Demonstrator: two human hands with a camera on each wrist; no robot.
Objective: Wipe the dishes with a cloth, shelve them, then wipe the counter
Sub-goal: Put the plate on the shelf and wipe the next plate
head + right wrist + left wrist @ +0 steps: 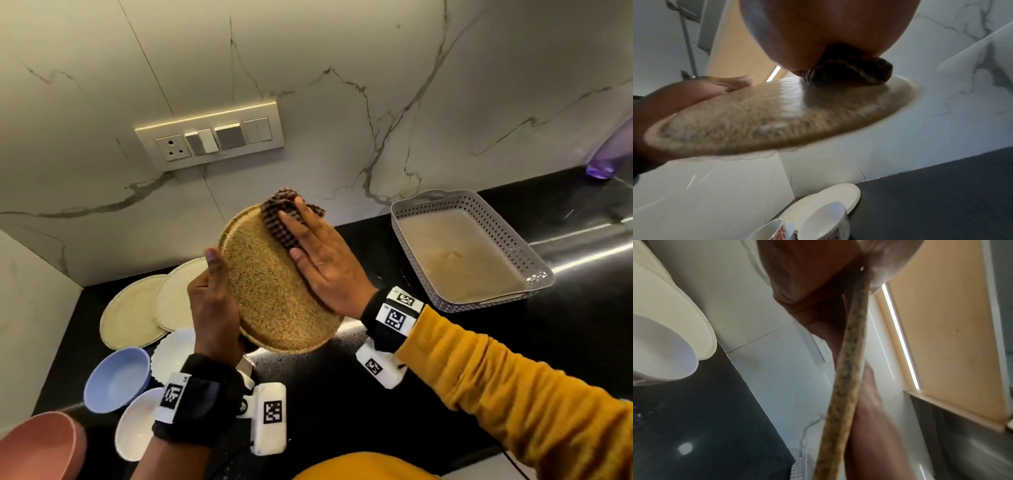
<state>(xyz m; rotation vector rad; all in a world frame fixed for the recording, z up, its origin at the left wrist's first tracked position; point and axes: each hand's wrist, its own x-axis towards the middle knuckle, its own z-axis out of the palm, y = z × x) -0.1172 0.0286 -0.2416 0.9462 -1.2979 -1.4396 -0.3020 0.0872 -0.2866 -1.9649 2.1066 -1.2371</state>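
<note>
My left hand [214, 308] grips the left rim of a speckled tan plate [270, 291], holding it tilted above the black counter [342, 394]. The same plate shows edge-on in the left wrist view as a tan plate rim [844, 378]. My right hand [318, 257] lies flat with straight fingers, pressing a dark brown waffle-weave cloth [281, 219] against the plate's upper face. From the right wrist, the cloth [849, 73] is bunched under my palm on the plate [777, 113].
Two cream plates [137, 311], a white scalloped plate [173, 349], a blue bowl [116, 378], a white bowl [137, 425] and a pink bowl [37, 448] crowd the counter's left. A grey perforated basket [469, 253] stands right; a purple bottle [609, 150] beyond.
</note>
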